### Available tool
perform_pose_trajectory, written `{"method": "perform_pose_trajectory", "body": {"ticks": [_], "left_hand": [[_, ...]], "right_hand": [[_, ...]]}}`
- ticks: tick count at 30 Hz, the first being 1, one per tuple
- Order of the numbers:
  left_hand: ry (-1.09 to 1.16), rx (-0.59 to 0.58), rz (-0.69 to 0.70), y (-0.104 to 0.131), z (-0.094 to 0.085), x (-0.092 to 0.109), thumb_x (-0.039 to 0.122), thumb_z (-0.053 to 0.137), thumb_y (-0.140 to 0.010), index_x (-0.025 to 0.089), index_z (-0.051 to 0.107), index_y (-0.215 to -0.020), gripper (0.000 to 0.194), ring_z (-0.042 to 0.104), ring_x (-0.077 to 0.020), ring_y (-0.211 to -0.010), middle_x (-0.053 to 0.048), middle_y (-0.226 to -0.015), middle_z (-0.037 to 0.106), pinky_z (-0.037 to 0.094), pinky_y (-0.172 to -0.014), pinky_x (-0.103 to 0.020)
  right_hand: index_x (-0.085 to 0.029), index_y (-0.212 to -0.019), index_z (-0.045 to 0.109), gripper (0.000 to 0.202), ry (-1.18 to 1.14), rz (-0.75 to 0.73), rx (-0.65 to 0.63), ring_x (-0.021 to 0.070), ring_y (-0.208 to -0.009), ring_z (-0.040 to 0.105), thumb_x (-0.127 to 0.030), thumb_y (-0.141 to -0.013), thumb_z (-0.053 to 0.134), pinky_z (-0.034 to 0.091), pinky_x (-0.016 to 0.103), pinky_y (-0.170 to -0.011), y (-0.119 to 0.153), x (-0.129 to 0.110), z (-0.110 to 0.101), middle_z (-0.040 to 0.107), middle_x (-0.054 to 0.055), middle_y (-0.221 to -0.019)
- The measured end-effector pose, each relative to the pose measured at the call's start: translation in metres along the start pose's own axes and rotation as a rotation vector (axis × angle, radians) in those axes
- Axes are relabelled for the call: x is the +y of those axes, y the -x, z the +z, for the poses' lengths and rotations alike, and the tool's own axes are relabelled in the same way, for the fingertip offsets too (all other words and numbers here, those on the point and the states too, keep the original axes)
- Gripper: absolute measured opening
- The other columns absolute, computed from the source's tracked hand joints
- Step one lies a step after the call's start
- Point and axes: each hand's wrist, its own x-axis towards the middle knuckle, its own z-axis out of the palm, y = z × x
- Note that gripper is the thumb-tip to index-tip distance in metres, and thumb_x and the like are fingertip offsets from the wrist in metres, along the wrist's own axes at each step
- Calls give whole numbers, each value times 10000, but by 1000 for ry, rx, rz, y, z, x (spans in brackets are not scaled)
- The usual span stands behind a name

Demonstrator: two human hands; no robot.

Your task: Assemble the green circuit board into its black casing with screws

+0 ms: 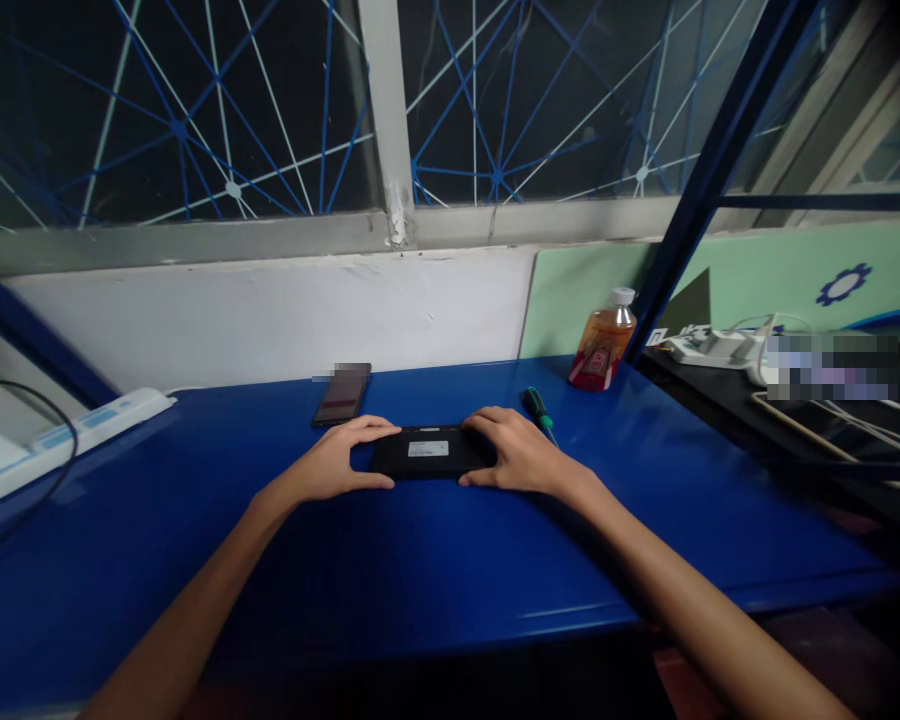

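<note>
A flat black rectangular device (390, 459) with a white label lies at the middle of the blue table. My left hand (345, 458) grips its left end, fingers at the far edge and thumb at the near edge. On the right end, my right hand (511, 450) holds it the same way, its fingers partly over the top. Behind my left hand lies a dark phone (340, 398). A green and black screwdriver (538, 412) rests just beyond my right hand.
The blue table (435, 560) meets a white wall below windows. A drink bottle (604, 342) stands at the back right, beside a blue post. One white power strip (67, 440) is at the left; another (712, 345) lies among cables on a black surface at the right.
</note>
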Motion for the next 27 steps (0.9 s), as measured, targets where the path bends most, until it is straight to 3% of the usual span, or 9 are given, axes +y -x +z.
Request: {"method": "perform_pose_trajectory", "body": {"ticks": [10,15,27], "left_hand": [[20,-7,4,-3,0,-3,460,725,-693,331,568,-1274,615,493,-333,-1202,-68,-1335,513,402,-990,-536],[23,-7,10,-2,-1,-1,462,726,-698,326,629,-1193,522,486,-319,-1220,-52,-1349,512,367,-1031,-534],[7,1,16,-2,-1,-1,451,705,-715,337,595,-1254,562,496,-337,-1214,-59,-1341,523,385,-1013,-563]], "right_hand": [[-145,-1197,580,671,-55,5,-18,287,-1046,570,-577,-700,711,449,424,-875,0,2,-2,598,153,-1169],[-157,-1088,606,552,-92,28,-22,274,-1025,577,-521,-694,735,469,402,-853,0,0,-4,606,134,-1138],[-164,-1114,603,556,-73,29,-22,274,-1014,594,-545,-722,703,485,401,-838,1,0,-4,612,138,-1149]]}}
